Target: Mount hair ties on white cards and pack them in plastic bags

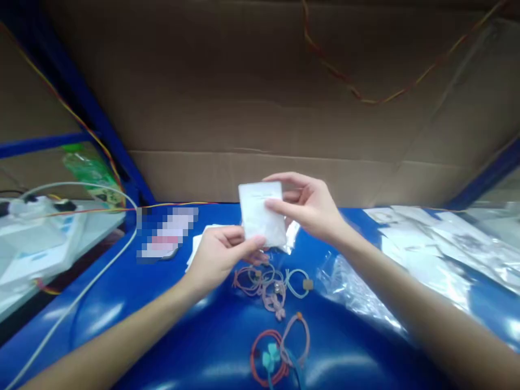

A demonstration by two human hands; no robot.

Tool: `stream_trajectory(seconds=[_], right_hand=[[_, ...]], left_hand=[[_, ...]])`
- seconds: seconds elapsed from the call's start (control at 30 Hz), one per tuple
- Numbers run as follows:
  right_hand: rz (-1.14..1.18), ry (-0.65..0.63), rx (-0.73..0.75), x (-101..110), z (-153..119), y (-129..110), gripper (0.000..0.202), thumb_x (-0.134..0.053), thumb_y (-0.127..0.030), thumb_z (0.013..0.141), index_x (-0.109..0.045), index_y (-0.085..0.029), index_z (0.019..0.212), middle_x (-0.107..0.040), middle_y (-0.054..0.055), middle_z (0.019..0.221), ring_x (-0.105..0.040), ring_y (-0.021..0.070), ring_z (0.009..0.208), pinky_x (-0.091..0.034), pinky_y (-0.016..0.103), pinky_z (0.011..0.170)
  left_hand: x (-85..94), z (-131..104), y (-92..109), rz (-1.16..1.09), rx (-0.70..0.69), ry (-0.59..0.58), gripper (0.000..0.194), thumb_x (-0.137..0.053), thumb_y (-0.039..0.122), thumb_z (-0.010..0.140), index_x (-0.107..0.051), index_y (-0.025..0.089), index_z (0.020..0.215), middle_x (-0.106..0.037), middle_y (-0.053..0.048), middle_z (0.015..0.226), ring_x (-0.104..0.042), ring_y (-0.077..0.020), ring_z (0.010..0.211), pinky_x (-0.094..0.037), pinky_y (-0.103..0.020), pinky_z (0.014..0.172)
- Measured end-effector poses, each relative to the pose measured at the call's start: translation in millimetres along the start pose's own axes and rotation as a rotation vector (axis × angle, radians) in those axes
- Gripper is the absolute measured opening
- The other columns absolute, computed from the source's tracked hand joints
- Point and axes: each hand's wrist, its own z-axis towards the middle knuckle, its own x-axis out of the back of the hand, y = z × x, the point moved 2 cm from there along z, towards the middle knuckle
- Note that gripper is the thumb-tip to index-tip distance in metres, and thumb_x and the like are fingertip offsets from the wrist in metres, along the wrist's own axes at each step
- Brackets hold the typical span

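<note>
A small white card with faint print near its top is held up over the blue table. My left hand pinches its lower edge, thumb in front. My right hand grips its right side, thumb on the face and fingers behind. Whether a clear bag covers the card I cannot tell. Below the hands lie several hair ties: a pale group, a light one with a tan tag, a coral one with a turquoise bow, and a pink one.
White cards lie behind my left hand. Clear plastic bags lie under my right forearm, with packed white cards farther right. A blurred-out phone and a white cable are at left. Cardboard walls the back.
</note>
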Motion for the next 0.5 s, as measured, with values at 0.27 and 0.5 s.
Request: stream_trajectory(seconds=[0.27, 0.5], right_hand=[[-0.017, 0.079, 0.041, -10, -4, 0, 0.037, -0.082, -0.033, 0.077, -0.065, -0.022, 0.108, -0.075, 0.005, 0.091, -0.071, 0.0195, 0.065, -0.058, 0.028, 0.047], [-0.325, 0.044, 0.145, -10, -6, -2, 0.021, -0.069, -0.035, 0.089, -0.076, -0.015, 0.088, -0.075, 0.006, 0.083, -0.068, 0.0172, 0.073, -0.053, 0.026, 0.061]], left_hand=[[2.4, 4, -6, -0.118, 0.051, 0.040, 0.031, -0.086, 0.038, 0.075, -0.081, 0.015, 0.096, -0.082, -0.011, 0.088, -0.078, -0.0241, 0.072, -0.064, -0.032, 0.068], [6.4, 5, -11, -0.211, 0.030, 0.083, 0.037, -0.086, 0.037, 0.075, -0.079, 0.016, 0.104, -0.082, -0.011, 0.097, -0.077, -0.0248, 0.080, -0.062, -0.031, 0.074]])
